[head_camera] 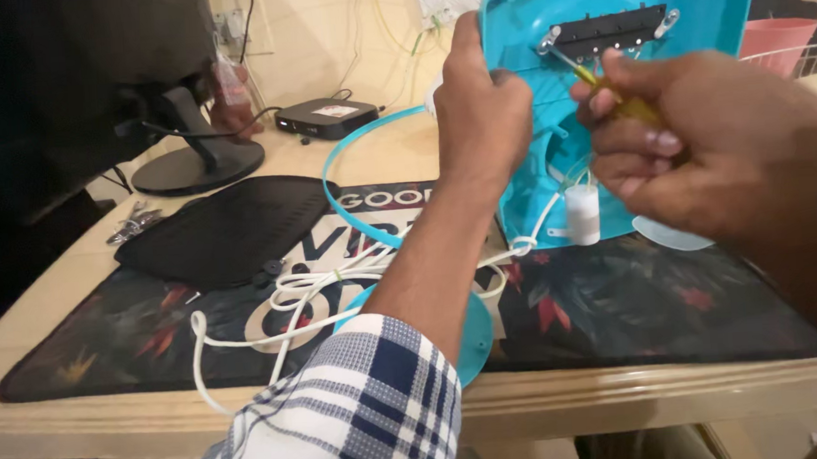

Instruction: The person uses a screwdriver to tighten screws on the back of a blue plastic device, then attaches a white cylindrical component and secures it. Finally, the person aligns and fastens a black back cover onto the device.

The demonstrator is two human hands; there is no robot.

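One turquoise plastic housing [688,4] in my left hand [479,112], fingers clamped on its edge, one yellow screwdriver [608,94] pinched in my right hand [678,147], one white cord [290,303] on the desk [71,278]

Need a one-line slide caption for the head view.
Left hand steadies turquoise housing; right hand holds yellow screwdriver at its black bracket.

A single head-worn camera looks forward and down over the table [71,278] from the person's own side, its near edge running across the bottom of the picture. It sits close: the left hand [478,102] and right hand [677,142] fill the upper middle, with the monitor [69,80] at far left. No second view shares the scene.
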